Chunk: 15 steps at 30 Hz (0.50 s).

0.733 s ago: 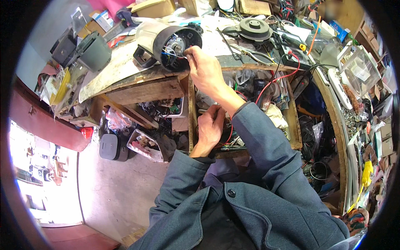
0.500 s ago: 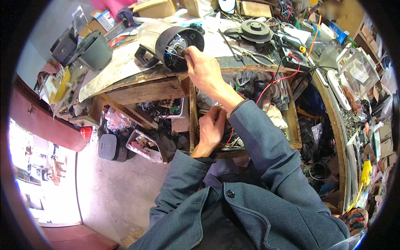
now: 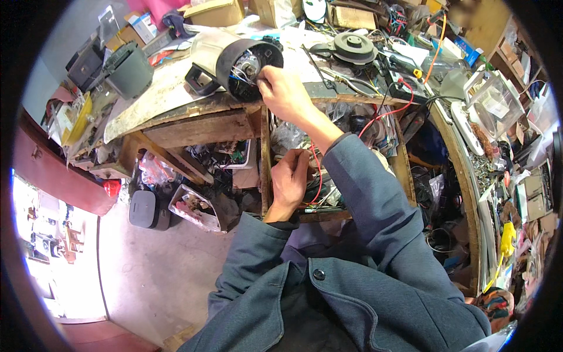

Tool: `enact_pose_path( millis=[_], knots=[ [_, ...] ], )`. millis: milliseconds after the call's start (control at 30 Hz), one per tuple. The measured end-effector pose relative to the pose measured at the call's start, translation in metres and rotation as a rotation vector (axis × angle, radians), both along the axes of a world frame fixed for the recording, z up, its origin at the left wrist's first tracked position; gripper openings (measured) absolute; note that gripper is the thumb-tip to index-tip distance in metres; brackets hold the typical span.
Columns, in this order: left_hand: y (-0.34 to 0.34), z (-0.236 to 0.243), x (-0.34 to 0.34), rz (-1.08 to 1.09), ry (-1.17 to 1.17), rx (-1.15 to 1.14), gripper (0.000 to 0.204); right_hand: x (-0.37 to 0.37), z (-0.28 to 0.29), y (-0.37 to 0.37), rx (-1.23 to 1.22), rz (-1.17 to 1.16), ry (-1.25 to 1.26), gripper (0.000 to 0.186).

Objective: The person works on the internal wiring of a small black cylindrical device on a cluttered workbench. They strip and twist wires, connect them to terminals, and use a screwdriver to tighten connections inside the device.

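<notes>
One black housing (image 3: 223,66), just left of the right hand (image 3: 285,95)
Right hand: fingers narrowed at its open end. Left hand (image 3: 288,180): below, pinched over the drawer (image 3: 404,170). Whether either grips anything cannot be determined.

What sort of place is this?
Probably a repair workshop, perhaps for small appliances: a black-based appliance with exposed inner wiring lies at the edge of a cluttered workbench, above an open drawer crammed with odds and ends.
</notes>
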<state>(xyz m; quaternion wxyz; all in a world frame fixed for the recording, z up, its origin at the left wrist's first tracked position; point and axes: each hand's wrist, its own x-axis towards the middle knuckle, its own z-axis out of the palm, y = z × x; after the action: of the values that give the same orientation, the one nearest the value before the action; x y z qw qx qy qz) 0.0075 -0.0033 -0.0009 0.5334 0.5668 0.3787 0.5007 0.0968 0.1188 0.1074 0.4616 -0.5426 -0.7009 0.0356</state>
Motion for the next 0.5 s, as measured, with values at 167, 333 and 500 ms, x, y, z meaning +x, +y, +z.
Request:
enact_pose_path(
  millis=[167, 333, 500],
  knots=[
    [-0.003, 0.007, 0.002, 0.062, 0.103, 0.084, 0.022, -0.004, -0.021, -0.004, 0.03, 0.064, 0.277, 0.017],
    [-0.004, 0.008, 0.001, 0.091, 0.137, 0.15, 0.021, -0.007, -0.03, -0.001, 0.093, 0.061, 0.387, 0.019],
    [-0.003, 0.008, -0.001, 0.077, 0.157, 0.111, 0.021, -0.004, -0.039, 0.011, -0.036, 0.189, 0.546, 0.015]
  ],
)
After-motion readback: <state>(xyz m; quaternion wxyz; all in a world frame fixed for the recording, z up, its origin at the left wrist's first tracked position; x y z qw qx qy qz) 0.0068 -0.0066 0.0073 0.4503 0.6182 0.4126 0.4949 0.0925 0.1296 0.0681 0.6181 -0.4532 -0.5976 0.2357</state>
